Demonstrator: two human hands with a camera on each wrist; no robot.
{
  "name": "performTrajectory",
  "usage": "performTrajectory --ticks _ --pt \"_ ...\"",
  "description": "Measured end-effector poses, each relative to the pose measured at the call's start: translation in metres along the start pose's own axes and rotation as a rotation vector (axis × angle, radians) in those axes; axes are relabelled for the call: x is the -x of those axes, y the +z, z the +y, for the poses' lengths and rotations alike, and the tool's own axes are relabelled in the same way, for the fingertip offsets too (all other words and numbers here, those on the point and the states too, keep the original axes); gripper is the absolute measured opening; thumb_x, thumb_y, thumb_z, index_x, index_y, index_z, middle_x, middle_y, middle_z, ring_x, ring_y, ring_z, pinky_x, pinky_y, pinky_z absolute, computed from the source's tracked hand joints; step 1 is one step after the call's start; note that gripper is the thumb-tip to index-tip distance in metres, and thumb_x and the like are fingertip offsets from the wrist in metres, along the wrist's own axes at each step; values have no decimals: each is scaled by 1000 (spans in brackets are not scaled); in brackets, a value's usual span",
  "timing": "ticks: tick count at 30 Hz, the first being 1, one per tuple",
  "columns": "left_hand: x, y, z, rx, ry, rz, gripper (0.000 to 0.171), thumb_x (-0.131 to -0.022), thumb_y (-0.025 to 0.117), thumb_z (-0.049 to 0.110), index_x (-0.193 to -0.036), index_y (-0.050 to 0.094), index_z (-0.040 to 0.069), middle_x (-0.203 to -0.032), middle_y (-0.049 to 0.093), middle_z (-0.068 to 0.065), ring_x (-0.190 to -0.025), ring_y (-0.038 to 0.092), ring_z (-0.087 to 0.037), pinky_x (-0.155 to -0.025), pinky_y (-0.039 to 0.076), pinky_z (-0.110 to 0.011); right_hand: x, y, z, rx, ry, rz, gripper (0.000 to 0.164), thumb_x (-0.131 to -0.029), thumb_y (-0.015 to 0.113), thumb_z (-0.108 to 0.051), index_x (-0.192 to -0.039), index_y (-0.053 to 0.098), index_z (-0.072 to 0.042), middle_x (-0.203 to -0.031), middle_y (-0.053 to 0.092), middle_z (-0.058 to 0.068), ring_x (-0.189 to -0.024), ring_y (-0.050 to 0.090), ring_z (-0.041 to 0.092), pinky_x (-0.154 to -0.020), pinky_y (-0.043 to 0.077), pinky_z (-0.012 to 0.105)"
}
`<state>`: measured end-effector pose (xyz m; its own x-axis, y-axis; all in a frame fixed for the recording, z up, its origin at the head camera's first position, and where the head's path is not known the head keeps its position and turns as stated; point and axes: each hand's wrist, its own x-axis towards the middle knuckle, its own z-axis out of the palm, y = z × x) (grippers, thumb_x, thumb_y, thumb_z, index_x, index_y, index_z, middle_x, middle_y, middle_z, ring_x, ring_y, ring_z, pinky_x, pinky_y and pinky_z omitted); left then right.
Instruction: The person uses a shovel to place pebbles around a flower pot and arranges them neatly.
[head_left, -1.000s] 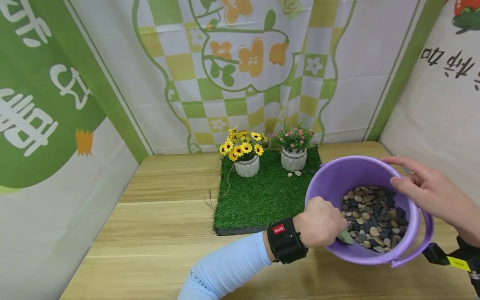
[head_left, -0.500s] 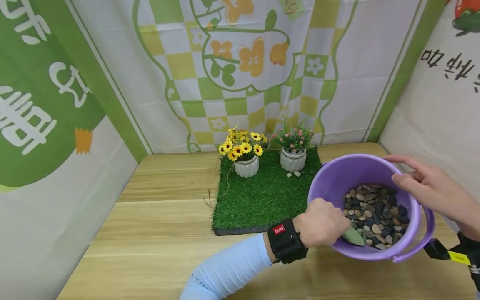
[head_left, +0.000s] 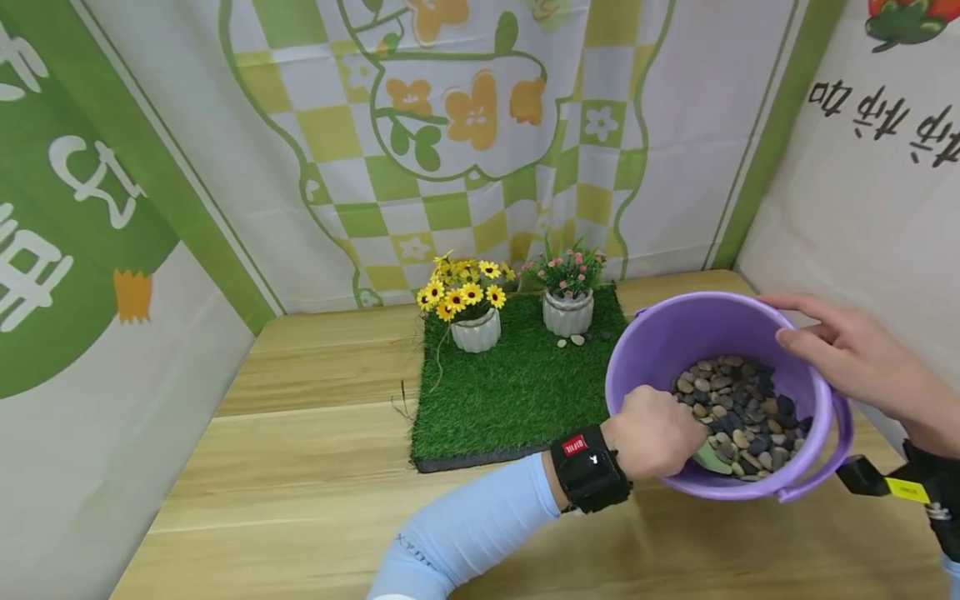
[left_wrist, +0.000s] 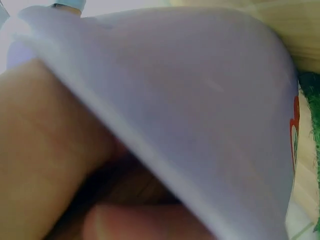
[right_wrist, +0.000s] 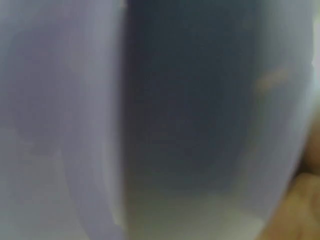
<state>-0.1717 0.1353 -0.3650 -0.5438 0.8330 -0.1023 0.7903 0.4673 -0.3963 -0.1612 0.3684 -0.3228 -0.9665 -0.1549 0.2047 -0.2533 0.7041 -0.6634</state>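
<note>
A purple bucket point(head_left: 697, 329) stands tilted at the right of the table, its open top facing me. Grey, black and tan pebbles point(head_left: 738, 408) cover its bottom. My left hand point(head_left: 654, 433) reaches over the near-left rim, curled in a fist round a small green shovel, whose flat blade point(head_left: 712, 460) lies against the pebbles; its handle is hidden in the fist. At the far right, my right hand point(head_left: 855, 358) grips the rim between thumb and fingers. The bucket's outer wall point(left_wrist: 200, 100) fills much of the left wrist view; the right wrist view is blurred.
A green turf mat point(head_left: 510, 392) lies left of the bucket on the wooden table point(head_left: 300, 492). Two white pots point(head_left: 477, 332) with yellow and pink flowers stand at its back, with a few loose stones point(head_left: 576, 340). Printed cloth point(head_left: 480, 200) hangs behind.
The head view has shifted a little. Relative to the mat, the bucket has edged right with my hands still on it. The shovel blade has moved slightly further into the bucket among the pebbles.
</note>
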Motion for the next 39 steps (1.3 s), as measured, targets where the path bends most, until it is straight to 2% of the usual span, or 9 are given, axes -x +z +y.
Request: performTrajectory --ticks 5,9,14,20,26,29,32,37,39 --pt "-3 0 -7 94 31 14 24 -96 55 26 -73 57 33 -75 60 18 -66 57 -3 -53 49 -28 -5 -9 -6 83 98 -44 52 -103 50 -25 -151 36 -11 -102 68 28 -66 68 10 -54 55 31" --pt "-6 2 -8 148 55 -23 31 -95 57 23 -67 47 30 -71 53 15 -63 52 -4 -51 47 -26 -5 -14 -9 106 164 -92 55 -104 47 -32 -154 31 -14 -108 67 27 -71 69 12 -57 56 32" --pt "-11 4 -7 164 35 -28 26 -97 56 25 -72 50 30 -74 55 16 -63 54 -5 -51 48 -27 -4 -16 -8 111 203 -105 57 -104 46 -35 -155 29 -15 -107 68 24 -71 68 12 -56 55 32" --pt "-16 8 -6 209 -3 -2 22 -98 55 27 -76 55 31 -78 60 15 -64 56 -5 -51 49 -27 -1 -17 0 53 204 -107 56 -105 46 -33 -155 29 -15 -111 68 24 -75 70 11 -60 57 33" --pt "-27 12 -6 198 -17 13 8 -98 56 30 -92 59 28 -86 61 15 -72 60 -4 -57 52 -27 2 -16 5 68 123 -56 50 -103 50 -24 -151 38 -14 -95 71 -3 -73 69 9 -59 55 30" --pt "-34 17 -2 208 -71 20 9 -101 51 31 -100 58 26 -85 62 13 -75 63 -5 -57 54 -28 1 -14 1 80 149 -60 51 -103 50 -29 -151 37 -18 -97 71 2 -73 68 10 -60 54 29" --pt "-38 20 1 220 -89 4 10 -101 50 31 -102 58 26 -85 61 13 -77 64 -5 -56 54 -29 0 -14 -3 75 181 -76 52 -104 49 -33 -152 36 -21 -101 70 12 -75 68 11 -60 55 30" --pt "-38 22 -1 245 -80 19 8 -101 50 29 -100 56 24 -83 57 12 -72 62 -6 -54 52 -28 3 -13 -2 69 166 -87 52 -104 49 -29 -152 35 -16 -97 70 12 -72 68 12 -59 55 31" --pt "-38 21 -2 255 -91 31 7 -101 50 28 -100 55 23 -82 56 12 -71 61 -6 -52 51 -27 2 -12 -3 66 170 -86 53 -104 49 -31 -153 34 -19 -95 71 10 -70 68 13 -58 55 31"
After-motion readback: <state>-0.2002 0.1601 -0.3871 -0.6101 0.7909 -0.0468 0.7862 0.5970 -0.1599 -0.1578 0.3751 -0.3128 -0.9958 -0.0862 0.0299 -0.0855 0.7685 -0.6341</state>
